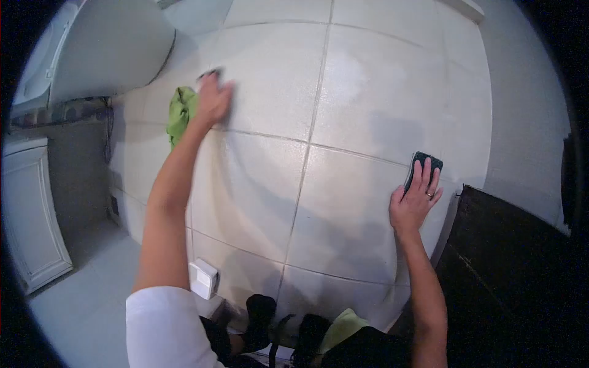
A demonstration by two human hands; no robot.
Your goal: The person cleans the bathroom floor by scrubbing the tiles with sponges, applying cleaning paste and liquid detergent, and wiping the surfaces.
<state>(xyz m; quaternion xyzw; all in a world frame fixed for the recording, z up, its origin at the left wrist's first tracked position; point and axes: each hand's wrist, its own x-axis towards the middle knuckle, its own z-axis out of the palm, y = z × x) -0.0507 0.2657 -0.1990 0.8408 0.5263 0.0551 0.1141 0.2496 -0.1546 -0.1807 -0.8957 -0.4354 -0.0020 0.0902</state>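
Note:
My right hand [415, 205] presses flat fingers over a dark green-black scrub sponge [434, 164] on the cream tiled surface [257, 178]. A ring shows on one of its fingers. At the upper left my left hand [215, 104] is blurred, with its thumb out to the side. Its fingers bend over a small dark thing [210, 74], too blurred and covered to name. Right beside that hand and wrist hangs or lies a crumpled bright green cloth [179, 116], partly behind the forearm.
A white box-like item [204, 278] sits by my left elbow. Black-covered feet [260, 313] and a pale green cloth [345, 326] show below. A dark panel [491, 270] stands at right. A grey rounded fixture [116, 46] and a white cabinet door [37, 214] are at left.

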